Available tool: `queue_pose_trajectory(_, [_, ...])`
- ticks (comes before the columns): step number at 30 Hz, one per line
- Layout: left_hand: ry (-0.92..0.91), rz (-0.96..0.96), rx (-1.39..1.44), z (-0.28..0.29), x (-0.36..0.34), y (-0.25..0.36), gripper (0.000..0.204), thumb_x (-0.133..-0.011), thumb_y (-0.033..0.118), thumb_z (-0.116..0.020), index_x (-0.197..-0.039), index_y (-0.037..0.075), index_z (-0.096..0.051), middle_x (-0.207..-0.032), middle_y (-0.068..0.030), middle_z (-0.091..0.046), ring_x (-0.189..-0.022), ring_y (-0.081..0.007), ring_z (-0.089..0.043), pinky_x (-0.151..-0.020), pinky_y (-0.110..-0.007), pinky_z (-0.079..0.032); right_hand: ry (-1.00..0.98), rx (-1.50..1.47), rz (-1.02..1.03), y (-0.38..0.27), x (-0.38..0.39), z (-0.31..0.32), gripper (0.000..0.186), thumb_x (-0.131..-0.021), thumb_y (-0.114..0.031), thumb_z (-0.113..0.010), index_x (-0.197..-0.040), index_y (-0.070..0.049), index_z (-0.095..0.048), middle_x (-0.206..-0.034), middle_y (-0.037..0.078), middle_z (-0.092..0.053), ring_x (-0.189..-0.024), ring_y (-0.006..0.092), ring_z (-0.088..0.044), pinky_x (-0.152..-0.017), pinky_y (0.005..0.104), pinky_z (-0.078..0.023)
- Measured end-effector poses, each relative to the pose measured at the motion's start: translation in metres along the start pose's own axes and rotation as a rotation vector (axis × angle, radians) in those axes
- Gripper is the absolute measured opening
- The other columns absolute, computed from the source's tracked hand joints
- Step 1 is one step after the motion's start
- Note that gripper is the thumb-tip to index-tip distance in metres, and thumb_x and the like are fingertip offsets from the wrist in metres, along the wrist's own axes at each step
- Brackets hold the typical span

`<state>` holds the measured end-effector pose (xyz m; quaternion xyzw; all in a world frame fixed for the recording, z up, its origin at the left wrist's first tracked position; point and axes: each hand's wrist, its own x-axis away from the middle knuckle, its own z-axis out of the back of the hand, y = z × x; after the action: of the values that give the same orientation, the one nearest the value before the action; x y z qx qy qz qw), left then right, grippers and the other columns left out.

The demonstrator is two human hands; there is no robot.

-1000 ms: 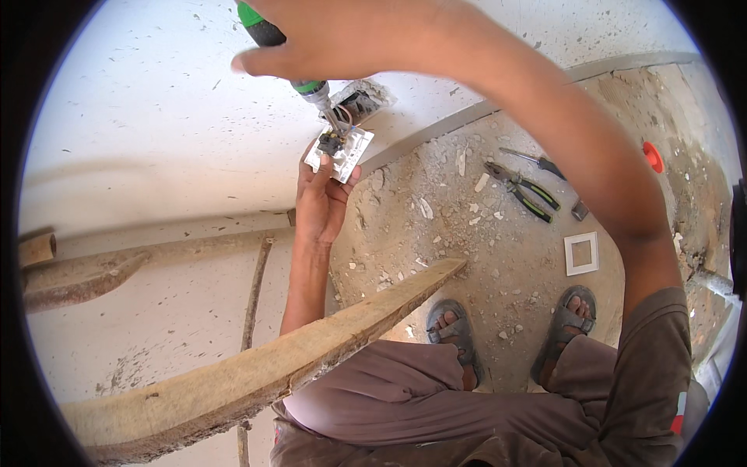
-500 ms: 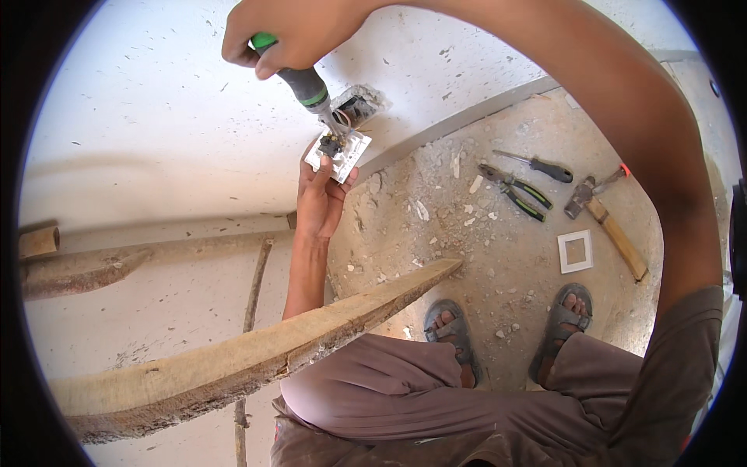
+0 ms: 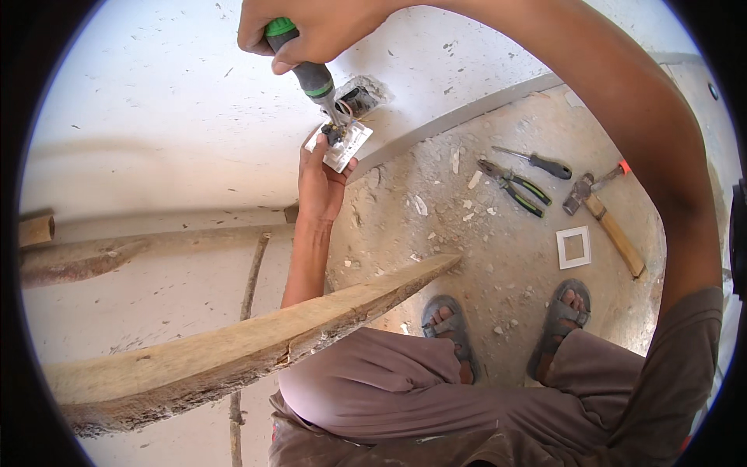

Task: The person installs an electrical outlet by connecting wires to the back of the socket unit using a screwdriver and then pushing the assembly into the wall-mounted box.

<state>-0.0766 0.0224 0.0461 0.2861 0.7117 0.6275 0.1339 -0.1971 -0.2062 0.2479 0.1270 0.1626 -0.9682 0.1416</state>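
My right hand is closed round the grip of a black and green screwdriver, which tilts down toward my left hand. Its tip meets the dark terminal block on the back of a white wall socket or switch; which of the two I cannot tell. From below, my left hand grips this white plate, thumb over its back. Thin wires run from it toward a recessed box in a rough hole in the white wall. The exact contact at the screw is too small to make out.
Pliers, a second screwdriver, a hammer and a white square frame lie on the rubble-strewn floor to the right. A rough wooden plank crosses in front of my left forearm.
Both hands have shifted slightly, the right one a little to the right and up, with the screwdriver. The white plate has moved up a little. My grip on both stays the same.
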Motion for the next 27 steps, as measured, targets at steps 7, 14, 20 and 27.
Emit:
queue_pose_trajectory(7, [0.097, -0.010, -0.098, -0.019, -0.010, -0.006, 0.031, -0.101, 0.020, -0.046, -0.128, 0.005, -0.048, -0.114, -0.0079, -0.058, -0.092, -0.0154, -0.058, -0.065, -0.029, -0.051, -0.004, 0.150, 0.015, 0.024, -0.010, -0.009, 0.024, -0.080, -0.020, -0.065, -0.092, 0.000, -0.071, -0.092, 0.018, -0.071, -0.088, 0.0327, -0.067, -0.075, 0.0458, -0.051])
queue_pose_trajectory(14, [0.177, -0.046, -0.104, -0.009, -0.014, -0.007, 0.033, -0.099, 0.022, -0.046, -0.128, 0.005, -0.048, -0.115, -0.0082, -0.058, -0.093, -0.0155, -0.056, -0.069, -0.030, -0.048, 0.000, -0.006, 0.157, 0.028, -0.005, -0.006, 0.026, -0.085, -0.021, -0.061, -0.093, 0.001, -0.071, -0.089, 0.020, -0.070, -0.087, 0.0340, -0.067, -0.075, 0.0442, -0.051])
queue_pose_trajectory(20, [0.118, -0.022, -0.099, -0.009, -0.012, -0.008, 0.037, -0.099, 0.025, -0.046, -0.129, 0.005, -0.048, -0.111, -0.0061, -0.059, -0.092, -0.0139, -0.055, -0.068, -0.029, -0.047, 0.053, 0.046, 0.020, 0.040, 0.005, -0.016, 0.025, -0.090, -0.022, -0.059, -0.092, 0.001, -0.069, -0.090, 0.020, -0.069, -0.086, 0.0354, -0.065, -0.075, 0.0444, -0.050])
queue_pose_trajectory(27, [0.155, -0.002, -0.080, -0.010, -0.014, -0.007, 0.034, -0.098, 0.025, -0.047, -0.124, 0.005, -0.053, -0.108, -0.0056, -0.060, -0.089, -0.0132, -0.055, -0.065, -0.028, -0.047, -0.056, 0.009, 0.239, 0.039, 0.017, 0.001, 0.028, -0.081, -0.020, -0.066, -0.102, -0.002, -0.065, -0.099, 0.016, -0.070, -0.099, 0.0328, -0.064, -0.082, 0.0443, -0.050])
